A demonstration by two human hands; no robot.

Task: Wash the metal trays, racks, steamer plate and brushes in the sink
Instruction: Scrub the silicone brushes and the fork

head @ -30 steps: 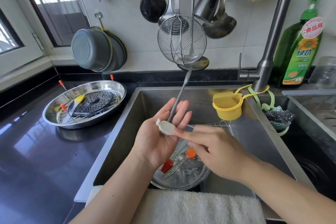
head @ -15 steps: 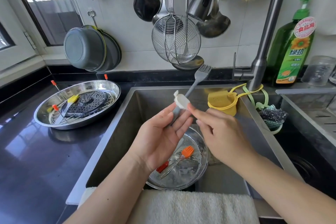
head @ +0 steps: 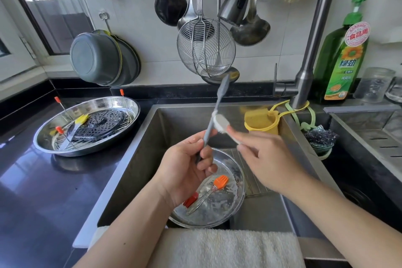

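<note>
My left hand (head: 187,169) grips the handle of a grey silicone brush (head: 217,104), which points up and away over the sink (head: 139,159). My right hand (head: 267,159) pinches a small white scrubbing brush (head: 221,123) and holds its head against the grey brush's shaft. Below my hands a round metal tray (head: 230,202) lies in the sink with an orange brush (head: 219,181) and a red brush (head: 191,199) in it, soap film on its surface. On the counter at the left a second metal tray (head: 65,146) holds a perforated steamer plate (head: 102,124), a wire rack and a yellow brush (head: 81,118).
The faucet (head: 309,67) and its spray head (head: 237,0) hang over the sink, with ladles and a wire skimmer (head: 205,50) on the wall. A yellow cup (head: 261,122), a scouring pad (head: 319,137) and a green detergent bottle (head: 341,61) stand right. A towel (head: 228,248) covers the front edge.
The grey brush has tilted upright and my left hand's fingers have curled round its handle. My right hand has slid the white brush up along the shaft and to the right.
</note>
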